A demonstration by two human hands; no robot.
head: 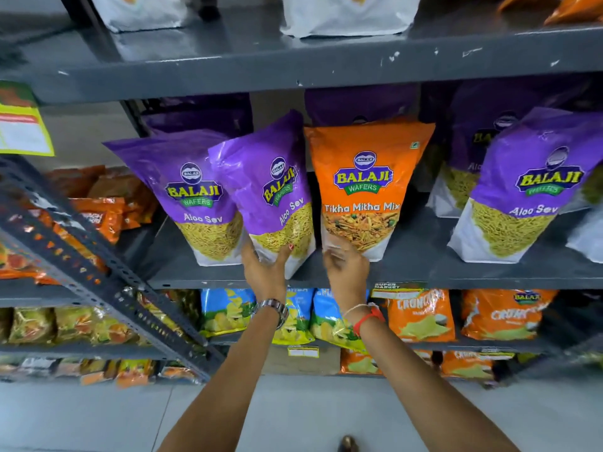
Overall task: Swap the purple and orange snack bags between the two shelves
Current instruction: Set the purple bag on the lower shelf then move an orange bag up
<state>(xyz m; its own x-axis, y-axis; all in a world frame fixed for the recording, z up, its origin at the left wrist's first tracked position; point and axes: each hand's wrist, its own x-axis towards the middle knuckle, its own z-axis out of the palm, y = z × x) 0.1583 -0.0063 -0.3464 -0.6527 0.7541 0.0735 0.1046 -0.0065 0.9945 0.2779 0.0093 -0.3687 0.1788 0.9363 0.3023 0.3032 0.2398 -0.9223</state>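
An orange Tikha Mitha Mix bag [365,187] stands upright on the middle grey shelf [424,272], and my right hand [346,265] grips its bottom left corner. To its left a purple Aloo Sev bag [267,190] leans to the right, its lower edge past the shelf's front, with my left hand [264,269] closed around its base. Another purple bag [186,194] stands just left of it, partly overlapped. A further purple bag [528,190] stands at the right. More purple bags fill the row behind.
The shelf above [293,63] holds white-bottomed bags [346,14]. Below hang blue chip bags [228,311] and orange Crunchex bags [421,318]. A slotted grey upright [98,265] slants across the left, with orange packets [98,210] behind it. Grey floor lies below.
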